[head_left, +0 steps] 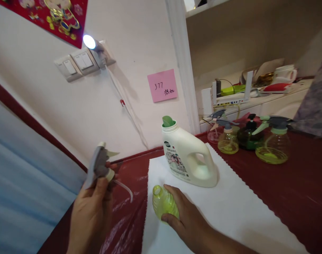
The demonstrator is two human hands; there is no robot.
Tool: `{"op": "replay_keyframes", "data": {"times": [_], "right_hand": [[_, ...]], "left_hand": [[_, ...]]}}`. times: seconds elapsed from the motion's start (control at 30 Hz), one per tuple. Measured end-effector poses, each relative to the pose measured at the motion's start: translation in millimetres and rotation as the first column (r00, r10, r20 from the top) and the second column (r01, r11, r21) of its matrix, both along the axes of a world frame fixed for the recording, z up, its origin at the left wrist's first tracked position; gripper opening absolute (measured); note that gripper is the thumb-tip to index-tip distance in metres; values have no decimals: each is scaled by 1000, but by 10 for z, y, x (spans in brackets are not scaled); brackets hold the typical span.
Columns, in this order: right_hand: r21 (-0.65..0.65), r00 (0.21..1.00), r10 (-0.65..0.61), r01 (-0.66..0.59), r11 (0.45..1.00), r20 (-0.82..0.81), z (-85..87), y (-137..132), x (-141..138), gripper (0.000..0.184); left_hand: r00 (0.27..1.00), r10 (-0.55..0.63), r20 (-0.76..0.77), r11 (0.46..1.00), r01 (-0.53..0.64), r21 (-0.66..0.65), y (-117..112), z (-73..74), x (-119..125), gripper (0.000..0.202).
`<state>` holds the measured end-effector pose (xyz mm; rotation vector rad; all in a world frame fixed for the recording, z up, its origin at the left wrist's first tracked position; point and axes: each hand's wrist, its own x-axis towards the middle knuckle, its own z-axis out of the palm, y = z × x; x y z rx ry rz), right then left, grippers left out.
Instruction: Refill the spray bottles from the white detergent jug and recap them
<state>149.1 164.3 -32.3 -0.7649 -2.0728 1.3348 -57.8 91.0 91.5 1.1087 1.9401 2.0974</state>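
My left hand (93, 197) is closed around a grey spray nozzle (100, 163) with a pale trigger and a thin tube hanging to the right. It is held in the air, left of the white sheet. My right hand (186, 215) grips a small yellow-green ribbed bottle (163, 201) from its right side. The bottle's mouth is open at the top, and its base is partly hidden by my fingers. Just behind it, a cream detergent jug (187, 158) stands on the sheet with a green spout in its uncapped neck.
A white sheet (226, 201) lies on the dark red table cover (303, 187). Several spray bottles (272, 150) and a dark pump bottle (250, 132) stand at the back right. A white cord (129, 113) runs down the wall from a lit plug-in lamp (93, 42).
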Motion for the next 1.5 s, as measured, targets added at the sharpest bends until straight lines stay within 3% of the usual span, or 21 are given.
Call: {"op": "replay_keyframes", "data": {"times": [0.07, 0.13, 0.23, 0.43, 0.57, 0.67, 0.73, 0.83, 1.07, 1.5], "right_hand": [[2, 1000, 1, -1, 1000, -7, -1, 0, -1, 71], [3, 1000, 3, -3, 1000, -12, -2, 0, -6, 70], [6, 1000, 12, -12, 1000, -17, -13, 3, -15, 70], [42, 998, 15, -12, 999, -60, -93, 24, -18, 71], [56, 998, 2, 1, 998, -66, -104, 26, -27, 72], [64, 999, 8, -4, 998, -53, -72, 29, -27, 73], [59, 999, 16, -13, 998, -39, -48, 33, -22, 73], [54, 999, 16, -14, 998, -31, -36, 37, -16, 72], [75, 999, 23, -20, 997, -41, -67, 31, -46, 72], [47, 999, 16, -14, 999, -33, -12, 29, -22, 73]], "left_hand": [[981, -149, 125, 944, 103, 314, 26, 175, 282, 38], [957, -208, 202, 910, 114, 398, 59, 282, 488, 46], [938, -245, 246, 899, 124, 421, 109, 317, 632, 50], [914, -331, 236, 882, 211, 421, 242, 189, 710, 40], [919, -288, 268, 922, 192, 335, 317, -73, 723, 33], [942, -206, 266, 978, 187, 98, 295, -391, 676, 39], [950, -169, 264, 979, 193, -68, 245, -582, 648, 49], [952, -174, 250, 957, 223, -184, 172, -750, 651, 62], [940, -258, 224, 935, 302, -188, 153, -851, 669, 49], [950, -253, 183, 935, 289, -204, 136, -838, 655, 47]]}}
